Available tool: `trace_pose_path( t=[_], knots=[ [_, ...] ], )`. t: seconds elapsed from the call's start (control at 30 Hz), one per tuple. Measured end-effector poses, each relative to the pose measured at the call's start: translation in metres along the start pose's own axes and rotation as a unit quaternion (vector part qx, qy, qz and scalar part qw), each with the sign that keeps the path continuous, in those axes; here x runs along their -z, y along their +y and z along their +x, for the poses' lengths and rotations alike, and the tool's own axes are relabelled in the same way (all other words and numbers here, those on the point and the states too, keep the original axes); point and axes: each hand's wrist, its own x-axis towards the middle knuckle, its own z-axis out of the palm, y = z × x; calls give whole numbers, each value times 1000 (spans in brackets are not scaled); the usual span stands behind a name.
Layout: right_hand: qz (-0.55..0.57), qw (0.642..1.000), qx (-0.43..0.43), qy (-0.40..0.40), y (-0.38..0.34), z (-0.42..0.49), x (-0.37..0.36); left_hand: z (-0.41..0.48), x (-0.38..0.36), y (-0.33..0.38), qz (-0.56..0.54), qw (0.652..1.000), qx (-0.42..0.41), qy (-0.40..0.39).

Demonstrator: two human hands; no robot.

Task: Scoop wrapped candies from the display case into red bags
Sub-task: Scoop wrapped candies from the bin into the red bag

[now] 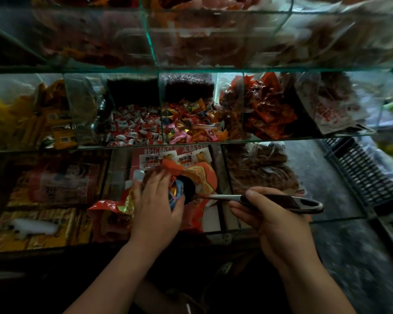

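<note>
While the left hand (156,200) grips the red bag (205,177) at its mouth, the right hand (268,214), right of the bag, clasps the scoop (222,197); bowl inside bag.

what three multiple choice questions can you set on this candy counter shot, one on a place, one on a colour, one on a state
1. Where is the scoop's head relative to the red bag?
A. underneath it
B. at its open mouth
C. far off on the top shelf

2. What colours are the wrapped candies in the compartment just left of the mixed candies?
A. red and white
B. all green
C. plain blue

3. How does the right hand meet the scoop handle?
A. it does not touch it
B. a flat palm presses down on it
C. its fingers curl round it

Answers:
1 B, the black head sits at the bag's opening.
2 A, the wrappers there show red and white.
3 C, the thumb lies on top of the handle and the fingers wrap under it.
</note>
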Motion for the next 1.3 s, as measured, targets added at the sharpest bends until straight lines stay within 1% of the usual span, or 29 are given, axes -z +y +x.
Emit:
trace_pose_path(
  t=[0.13,0.37,0.53,0.63,0.73,0.8,0.83,0.87,0.93,0.97,1.0,1.03,1.07,1.1,1.13,1.17,1.2,1.23,1.3],
  knots=[
    [0,999,19,-46,-9,-9,4,4,-2,-2,37,999,17,-1],
    [10,996,46,-76,-23,-20,5,3,1,9,-21,999,-16,44],
    [27,994,78,-68,-40,-26,2,25,13,23,-66,993,-66,73],
    [69,993,75,-62,-53,-25,-4,50,20,31,-110,986,-99,75],
    [113,990,74,-44,-63,-20,-8,74,26,35,-168,978,-91,79],
    [136,986,89,-37,-66,-15,-11,88,30,33,-179,977,-59,97],
    [146,984,96,-36,-68,-11,-15,93,30,30,-175,980,-38,92],
    [155,981,108,-35,-68,-4,-19,96,30,28,-165,984,-15,71],
    [152,978,137,-36,-65,12,-31,97,24,23,-130,991,14,6],
    [123,978,163,-34,-62,20,-38,95,20,21,-96,995,11,-18],
    [56,975,213,-34,-59,30,-43,93,15,19,-61,998,2,-32],
    [-57,955,289,-40,-55,39,-46,92,12,18,-37,999,-6,-38],
    [-205,902,377,-55,-52,48,-47,91,11,17,-27,999,-8,-39],
    [-353,820,443,-80,-50,54,-49,92,10,16,-23,999,-5,-37],
    [-461,748,466,-107,-49,61,-51,92,10,16,-23,999,0,-35],
    [-532,704,452,-131,-49,65,-53,93,10,16,-25,999,2,-32],
    [-569,685,431,-146,-47,65,-54,93,10,16,-25,999,0,-31],
    [-578,683,420,-151,-46,59,-55,93,10,16,-25,999,-4,-30],
    [-542,690,457,-146,-46,46,-52,93,10,15,-28,999,-11,-29]
  ],
)
